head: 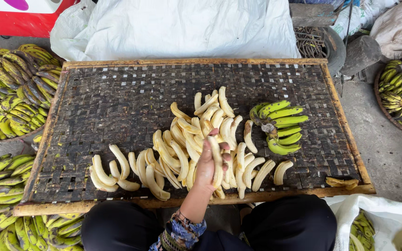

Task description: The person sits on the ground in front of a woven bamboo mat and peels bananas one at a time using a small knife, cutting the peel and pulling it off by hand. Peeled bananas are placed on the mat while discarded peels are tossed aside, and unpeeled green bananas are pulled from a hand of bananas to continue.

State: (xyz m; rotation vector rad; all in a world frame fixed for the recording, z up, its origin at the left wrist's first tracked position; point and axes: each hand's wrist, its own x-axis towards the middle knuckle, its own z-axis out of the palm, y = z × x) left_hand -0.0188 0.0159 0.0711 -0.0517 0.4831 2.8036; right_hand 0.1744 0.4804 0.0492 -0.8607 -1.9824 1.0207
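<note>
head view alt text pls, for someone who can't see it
A person's left hand grips a peeled banana above a pile of peeled bananas lying on a dark woven tray with a wooden rim. A bunch of unpeeled green bananas sits on the tray to the right, and more green bananas are heaped around it.

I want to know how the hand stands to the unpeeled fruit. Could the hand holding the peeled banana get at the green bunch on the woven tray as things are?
Probably yes. The green bunch lies uncovered on the woven tray, just right of the left hand. But that hand already holds a peeled banana.
</note>
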